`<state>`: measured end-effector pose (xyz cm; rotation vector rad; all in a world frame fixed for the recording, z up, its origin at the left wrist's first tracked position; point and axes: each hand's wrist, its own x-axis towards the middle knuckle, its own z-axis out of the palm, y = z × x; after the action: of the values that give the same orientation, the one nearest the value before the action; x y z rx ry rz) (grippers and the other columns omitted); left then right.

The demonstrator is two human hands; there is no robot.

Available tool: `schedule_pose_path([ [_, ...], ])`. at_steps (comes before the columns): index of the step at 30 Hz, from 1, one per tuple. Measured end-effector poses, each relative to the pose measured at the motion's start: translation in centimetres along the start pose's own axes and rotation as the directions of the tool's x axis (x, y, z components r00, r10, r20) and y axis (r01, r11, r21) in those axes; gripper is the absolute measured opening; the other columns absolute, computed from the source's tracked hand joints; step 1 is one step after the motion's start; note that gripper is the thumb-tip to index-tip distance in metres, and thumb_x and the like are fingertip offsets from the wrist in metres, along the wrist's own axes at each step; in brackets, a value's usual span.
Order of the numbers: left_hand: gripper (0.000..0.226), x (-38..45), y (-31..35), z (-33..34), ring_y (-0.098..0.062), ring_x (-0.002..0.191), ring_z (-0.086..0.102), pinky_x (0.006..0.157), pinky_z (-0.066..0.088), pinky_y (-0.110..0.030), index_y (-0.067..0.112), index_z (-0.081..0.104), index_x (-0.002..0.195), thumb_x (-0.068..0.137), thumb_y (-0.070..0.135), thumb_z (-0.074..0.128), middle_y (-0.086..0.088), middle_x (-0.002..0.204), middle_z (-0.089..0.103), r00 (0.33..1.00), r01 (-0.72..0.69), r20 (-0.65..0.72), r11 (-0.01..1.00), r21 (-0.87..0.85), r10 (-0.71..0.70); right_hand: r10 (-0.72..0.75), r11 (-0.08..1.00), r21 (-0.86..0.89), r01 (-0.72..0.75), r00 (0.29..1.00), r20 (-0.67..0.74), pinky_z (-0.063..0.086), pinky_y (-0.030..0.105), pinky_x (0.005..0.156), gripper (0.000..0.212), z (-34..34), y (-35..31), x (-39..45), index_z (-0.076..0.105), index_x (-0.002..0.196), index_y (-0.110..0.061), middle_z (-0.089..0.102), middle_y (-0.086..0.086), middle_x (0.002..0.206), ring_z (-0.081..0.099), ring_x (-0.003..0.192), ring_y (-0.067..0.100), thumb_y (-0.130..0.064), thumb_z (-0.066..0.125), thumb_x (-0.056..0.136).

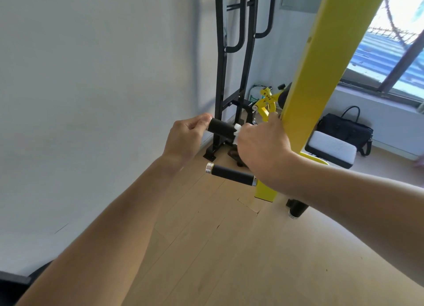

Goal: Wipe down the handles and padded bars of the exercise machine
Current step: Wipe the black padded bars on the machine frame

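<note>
A yellow machine post (321, 76) slants down the right of the view with two black foam handles sticking out to its left. My left hand (185, 136) grips the outer end of the upper handle (221, 127). My right hand (263, 145) wraps a white wipe (306, 129) round the same handle close to the post; only a corner of the wipe shows. The lower handle (231, 174), with silver end caps, is bare below my right wrist.
A black steel frame (231, 65) stands against the white wall behind. A white-topped seat pad (332, 148) and a black bag (348, 128) sit on the wooden floor right of the post, under a window. A black roller (297, 208) lies near the post's foot.
</note>
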<state>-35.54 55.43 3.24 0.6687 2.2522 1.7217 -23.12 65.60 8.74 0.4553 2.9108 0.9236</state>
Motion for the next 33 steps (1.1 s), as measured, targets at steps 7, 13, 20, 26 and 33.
schedule_pose_path([
  [7, 0.036, 0.4, 0.0, -0.2, -0.017, 0.085, 0.060, 0.065, 0.043, -0.014, 0.022, 0.079, 0.109, 0.105, 0.039, 0.047, -0.017, 0.103, 0.074, 0.998, -0.065, 0.024, 0.996, 0.061, 0.064, 0.085, 0.884, 0.468, -0.003, 0.985, -0.153, 0.042, 0.035, 0.082, 0.037, 0.1, -1.7, 2.7, 0.038, 0.130, -0.011, 0.068, 0.006, 0.098, 0.068, 0.085, 0.024, -0.038, 0.044, 0.105],
  [13, 0.033, 0.7, -0.3, -0.3, -0.006, 0.091, 0.059, 0.068, 0.042, -0.010, 0.029, 0.075, 0.118, 0.104, 0.041, 0.049, -0.006, 0.104, 0.077, 0.999, -0.036, 0.040, 0.999, 0.039, 0.034, 0.053, 0.903, 0.430, 0.030, 0.982, -0.179, 0.042, 0.037, 0.094, 0.023, -1.6, -0.1, 2.7, 0.058, 0.122, -0.010, 0.060, 0.011, 0.114, 0.050, 0.111, 0.026, -0.015, 0.051, 0.100],
  [20, 0.029, 0.4, -0.3, -0.4, 0.000, 0.084, 0.059, 0.072, 0.044, -0.017, 0.042, 0.073, 0.116, 0.103, 0.046, 0.047, 0.011, 0.093, 0.072, 0.998, -0.049, 0.048, 0.997, 0.058, 0.046, 0.059, 0.921, 0.384, 0.062, 0.953, -0.297, 0.038, 0.037, 0.098, 0.018, -2.1, -0.3, 2.8, 0.064, 0.113, -0.014, 0.068, 0.004, 0.105, 0.053, 0.112, 0.023, -0.021, 0.062, 0.096],
  [26, 0.030, 0.3, -0.2, -0.8, 0.003, 0.080, 0.063, 0.065, 0.043, -0.003, 0.044, 0.076, 0.100, 0.105, 0.041, 0.047, 0.014, 0.089, 0.076, 0.996, -0.070, 0.066, 0.996, 0.062, 0.066, 0.042, 0.618, 0.776, 0.126, 0.980, -0.193, 0.044, 0.031, 0.072, 0.027, 0.2, -1.5, 1.9, 0.051, 0.124, -0.016, 0.059, 0.001, 0.101, 0.060, 0.093, 0.019, -0.033, 0.047, 0.104],
  [33, 0.032, 0.1, -0.6, -0.5, -0.016, 0.081, 0.053, 0.059, 0.038, -0.014, 0.036, 0.077, 0.108, 0.105, 0.043, 0.046, -0.018, 0.103, 0.074, 0.996, -0.074, 0.059, 0.996, 0.041, 0.072, 0.077, 0.756, 0.655, 0.009, 0.992, -0.102, 0.053, 0.031, 0.073, 0.035, 0.5, -1.0, 3.8, 0.057, 0.125, -0.010, 0.064, 0.006, 0.093, 0.064, 0.080, 0.021, -0.028, 0.063, 0.096],
])
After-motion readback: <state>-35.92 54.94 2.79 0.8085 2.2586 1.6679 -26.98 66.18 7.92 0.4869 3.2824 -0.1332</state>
